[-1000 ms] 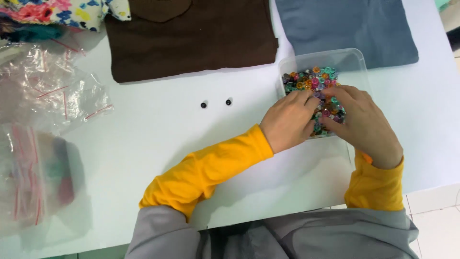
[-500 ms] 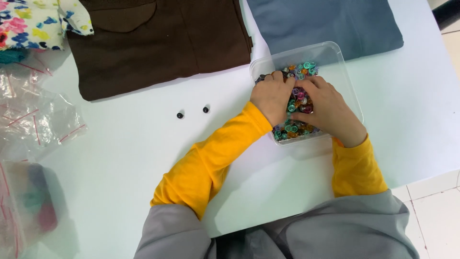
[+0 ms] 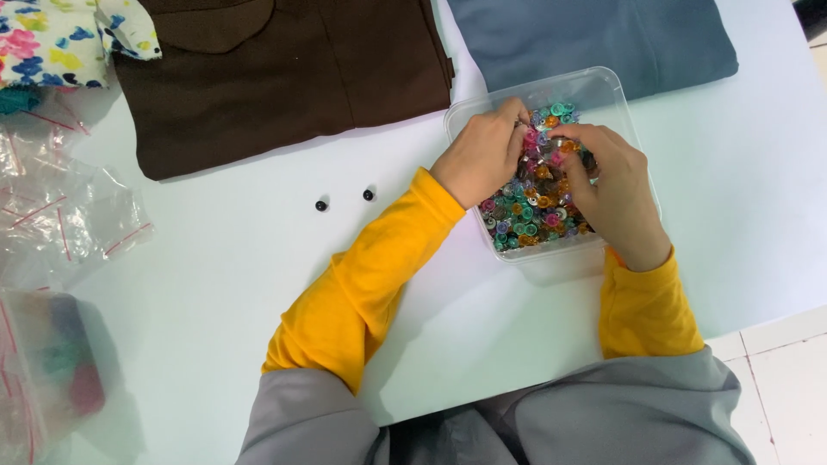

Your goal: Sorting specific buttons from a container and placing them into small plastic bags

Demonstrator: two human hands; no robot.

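A clear plastic box (image 3: 594, 86) on the white table holds several small buttons (image 3: 530, 215) in teal, orange, pink and purple. My left hand (image 3: 482, 159) rests over the box's left side, its fingertips down among the buttons. My right hand (image 3: 612, 194) lies over the right side, fingers curled into the pile close to the left fingertips. Whether either hand pinches a button is hidden. Both sleeves are yellow.
Two small black buttons (image 3: 321, 206) (image 3: 368, 195) lie on the table left of the box. A brown garment (image 3: 284, 69) and a grey-blue one (image 3: 603, 34) lie at the back. Floral cloth (image 3: 52, 39) and clear plastic bags (image 3: 60, 215) sit at the left.
The view has shifted, so the box sits nearer the frame's centre. Both hands have stayed in the box, fingers working through the buttons towards its far end.
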